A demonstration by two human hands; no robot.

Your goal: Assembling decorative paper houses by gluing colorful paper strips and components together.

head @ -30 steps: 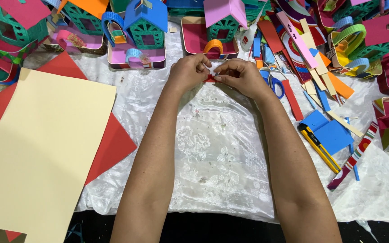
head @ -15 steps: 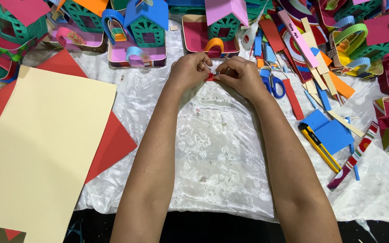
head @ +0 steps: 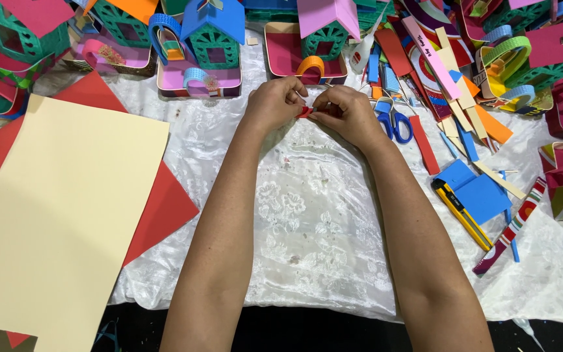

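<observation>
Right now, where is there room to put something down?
The white cloth is bare between the arms, below the hands pinching a small red piece. The far edge is crowded with paper houses; the right with strips, scissors and a yellow cutter.

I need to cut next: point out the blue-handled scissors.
In the head view, the blue-handled scissors lie on the white cloth just right of the right hand, beside a red paper strip.

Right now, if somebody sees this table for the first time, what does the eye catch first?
Both hands, left hand and right hand, meet at the middle, pinching a small red paper piece. Behind them stands a row of bright paper houses. At the left lies a big cream sheet over red paper.
</observation>
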